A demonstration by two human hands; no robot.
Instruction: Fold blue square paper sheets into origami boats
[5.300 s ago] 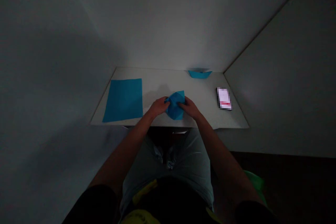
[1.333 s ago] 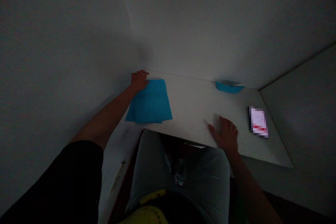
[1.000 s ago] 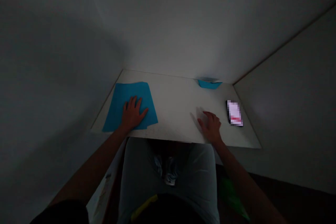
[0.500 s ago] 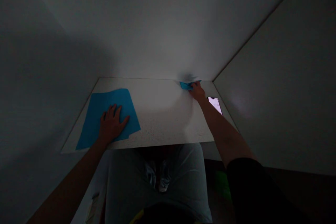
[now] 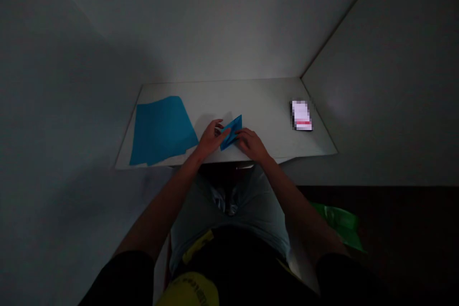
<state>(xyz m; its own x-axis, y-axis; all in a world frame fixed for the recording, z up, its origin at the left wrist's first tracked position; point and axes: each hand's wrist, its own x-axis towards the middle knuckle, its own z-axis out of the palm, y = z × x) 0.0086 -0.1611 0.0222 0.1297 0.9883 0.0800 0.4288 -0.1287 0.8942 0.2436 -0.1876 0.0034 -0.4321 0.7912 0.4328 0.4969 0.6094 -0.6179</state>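
Both hands have come back to the worktop's (image 5: 261,98) near edge. Left hand (image 5: 211,137) and right hand (image 5: 251,143) hold the folded blue paper (image 5: 233,130), fingers (image 5: 217,125) closed on it. Blue sheets (image 5: 161,129) lie at 9 o'clock from it, and a phone (image 5: 301,115) lies at 2 o'clock.

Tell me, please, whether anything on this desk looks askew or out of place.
Only the stack of blue sheets on the desk, left side: its near edge is stepped, so the sheets lie fanned. The folded blue paper between left hand and right hand looks fine.
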